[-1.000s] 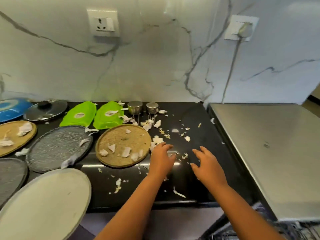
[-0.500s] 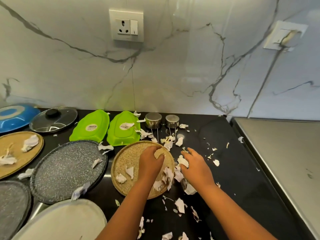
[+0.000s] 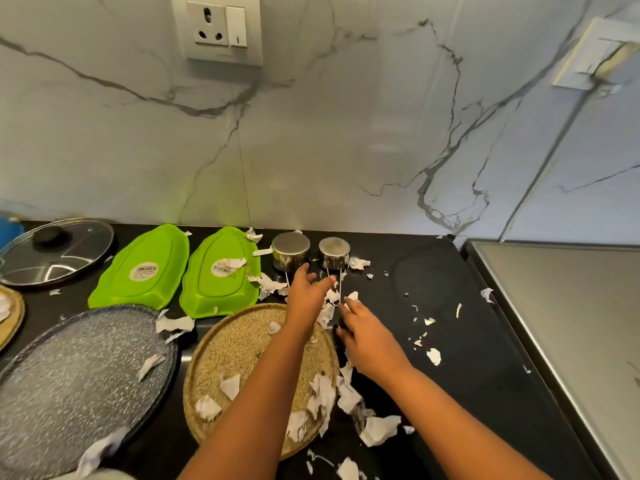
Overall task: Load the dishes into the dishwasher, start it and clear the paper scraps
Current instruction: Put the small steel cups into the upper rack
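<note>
We show the left hand and right hand, fingers outstretched and holding nothing, flanking the paper scraps on the counter. The scraps trail away from us toward the steel cups; the left hand is nearer.

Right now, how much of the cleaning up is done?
Nothing looks finished. The left hand and right hand reach into paper scraps by the steel cups. Not loaded: the woven plate, speckled plate, green trays and glass lid sit on the counter, scraps scattered around.
</note>
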